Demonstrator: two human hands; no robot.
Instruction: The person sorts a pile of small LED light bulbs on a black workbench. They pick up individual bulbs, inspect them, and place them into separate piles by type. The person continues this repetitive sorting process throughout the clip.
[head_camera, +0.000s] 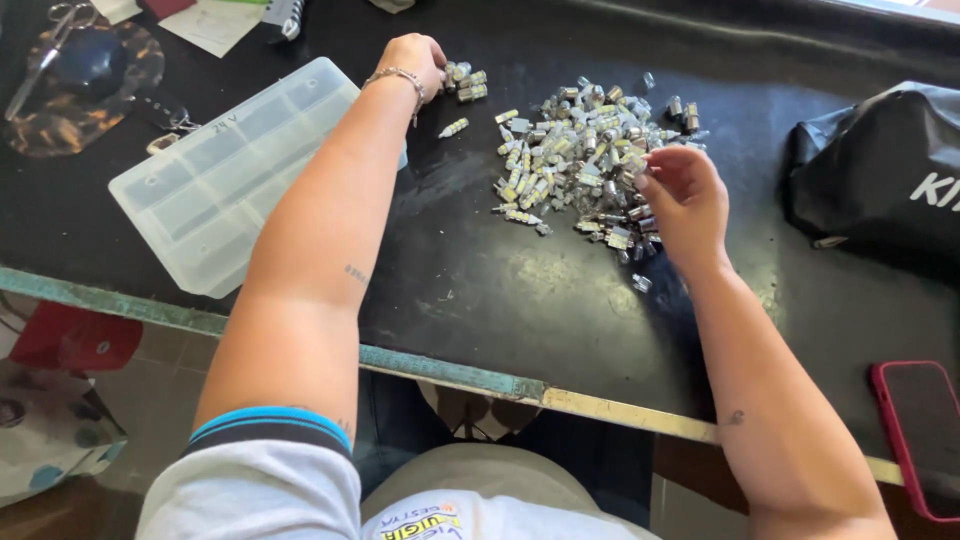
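On the black desk (480, 290) a heap of small LED bulbs (580, 160) lies at about one o'clock from the person's seat, spread loose so single pieces can be picked off its edge. The right hand (688, 200) sits at the heap's four o'clock side, fingers curled inward in a nearly closed grip; they seem to pinch one bulb, though the pinch is hard to make out. The left hand (412, 60) reaches out to eleven o'clock, its grip closed loosely over a little cluster of bulbs (466, 82) kept apart from the heap, likely a sorted lot. One stray bulb (453, 127) lies between the two groups. A clear compartment box (230, 175), lid shut, rests at ten o'clock, near the left forearm.
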